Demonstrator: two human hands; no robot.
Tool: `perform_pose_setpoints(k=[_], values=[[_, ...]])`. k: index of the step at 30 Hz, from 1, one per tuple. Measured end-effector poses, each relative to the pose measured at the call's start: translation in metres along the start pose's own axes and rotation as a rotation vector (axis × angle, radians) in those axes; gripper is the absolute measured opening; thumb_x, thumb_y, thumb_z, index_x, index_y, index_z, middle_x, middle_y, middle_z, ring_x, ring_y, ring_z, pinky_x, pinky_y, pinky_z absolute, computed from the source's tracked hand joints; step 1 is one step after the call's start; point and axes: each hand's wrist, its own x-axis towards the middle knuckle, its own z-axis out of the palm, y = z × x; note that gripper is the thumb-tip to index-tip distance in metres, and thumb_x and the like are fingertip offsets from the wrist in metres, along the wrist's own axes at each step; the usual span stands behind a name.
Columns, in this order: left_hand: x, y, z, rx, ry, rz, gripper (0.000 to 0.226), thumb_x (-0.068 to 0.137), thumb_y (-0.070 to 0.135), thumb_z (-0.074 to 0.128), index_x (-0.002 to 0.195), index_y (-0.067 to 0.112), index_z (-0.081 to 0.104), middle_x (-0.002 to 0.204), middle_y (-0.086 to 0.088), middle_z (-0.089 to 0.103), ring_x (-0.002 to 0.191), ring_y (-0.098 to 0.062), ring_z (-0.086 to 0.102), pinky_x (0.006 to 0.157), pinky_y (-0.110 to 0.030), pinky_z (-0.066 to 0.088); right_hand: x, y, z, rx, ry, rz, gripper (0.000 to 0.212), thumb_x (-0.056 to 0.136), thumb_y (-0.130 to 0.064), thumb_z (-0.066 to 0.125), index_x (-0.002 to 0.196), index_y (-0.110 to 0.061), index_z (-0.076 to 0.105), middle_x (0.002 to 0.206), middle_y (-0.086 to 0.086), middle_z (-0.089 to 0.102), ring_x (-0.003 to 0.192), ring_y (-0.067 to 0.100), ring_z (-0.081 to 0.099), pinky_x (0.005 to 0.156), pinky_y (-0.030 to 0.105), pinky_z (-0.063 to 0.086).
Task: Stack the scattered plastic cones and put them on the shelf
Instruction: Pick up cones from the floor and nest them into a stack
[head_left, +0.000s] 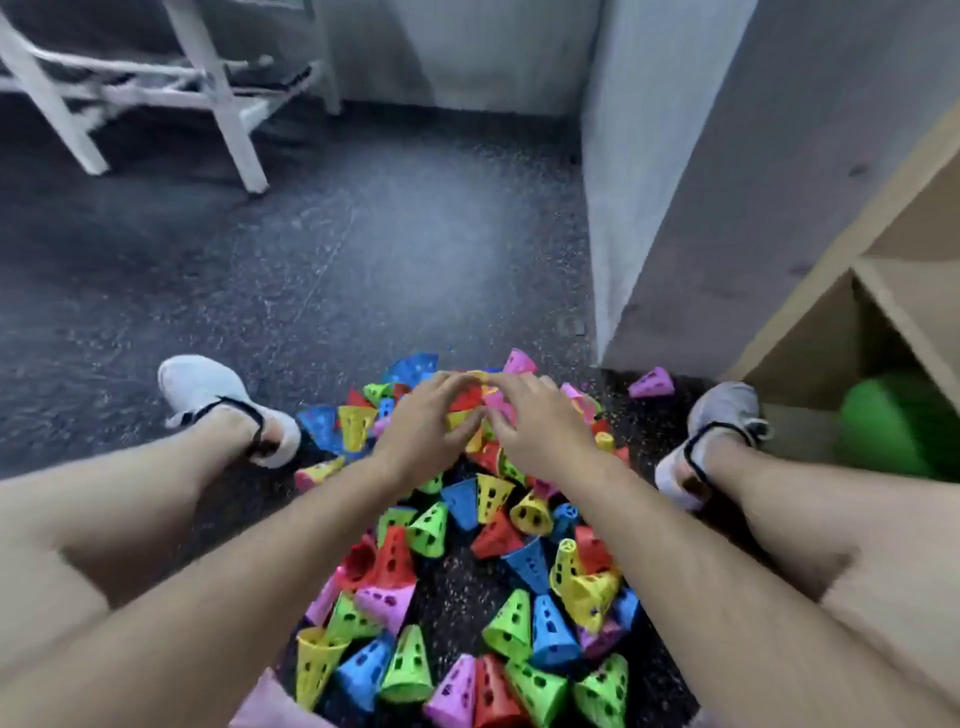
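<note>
Several small perforated plastic cones in red, yellow, green, blue and pink lie scattered in a pile (483, 561) on the dark speckled floor between my spread legs. My left hand (428, 423) reaches over the far part of the pile, its fingers and thumb curled round a red cone (466, 398). Right beside it, my right hand (543, 428) curls round a pink cone (497, 404). The fingertips of the two hands almost meet. One pink cone (652, 384) lies apart near my right shoe. The wooden shelf (904, 296) stands at the right.
A green ball (893, 426) sits in the shelf's lowest compartment. A grey wall corner (670, 197) juts out left of the shelf. White furniture legs (228, 109) stand at the far left. My shoes (218, 405) flank the pile.
</note>
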Motion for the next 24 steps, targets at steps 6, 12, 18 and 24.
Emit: perform_pose_setpoints(k=[6,12,18,24], values=[[-0.094,-0.095,0.02,0.144,-0.215,-0.362,0.041,0.096,0.045,0.061,0.131,0.023,0.064,0.125,0.002,0.063,0.119,-0.02,0.059,0.101,-0.042,0.047,-0.006,-0.024,0.118,-0.016,-0.378,-0.191,0.045,0.097,-0.034,0.052,0.141,-0.028,0.049,0.118,0.005,0.057,0.115,0.029,0.051,0.094,0.043,0.046],[-0.128,-0.109,0.037,0.324,-0.621,-0.364,0.047,0.092,0.047,0.065,0.131,0.022,0.059,0.125,-0.001,0.054,0.118,-0.023,0.052,0.1,-0.04,0.044,-0.008,-0.025,0.16,-0.086,-0.631,-0.323,0.046,0.095,-0.038,0.051,0.141,-0.033,0.048,0.12,0.002,0.055,0.117,0.025,0.05,0.085,0.036,0.043],[-0.154,-0.112,0.056,0.471,-0.826,-0.284,0.051,0.085,0.039,0.07,0.132,0.026,0.054,0.135,-0.003,0.042,0.117,-0.026,0.044,0.099,-0.041,0.044,-0.012,-0.023,0.181,-0.091,-0.716,-0.326,0.046,0.09,-0.039,0.057,0.135,-0.034,0.051,0.11,0.002,0.052,0.111,0.025,0.051,0.08,0.035,0.042],[-0.162,-0.121,0.073,0.688,-0.843,-0.052,0.059,0.093,0.032,0.062,0.148,0.033,0.042,0.149,-0.008,0.033,0.126,-0.029,0.038,0.099,-0.041,0.041,-0.044,-0.016,0.208,-0.029,-0.726,-0.32,0.042,0.088,-0.032,0.06,0.129,-0.026,0.052,0.108,-0.001,0.053,0.111,0.025,0.052,0.084,0.038,0.048]])
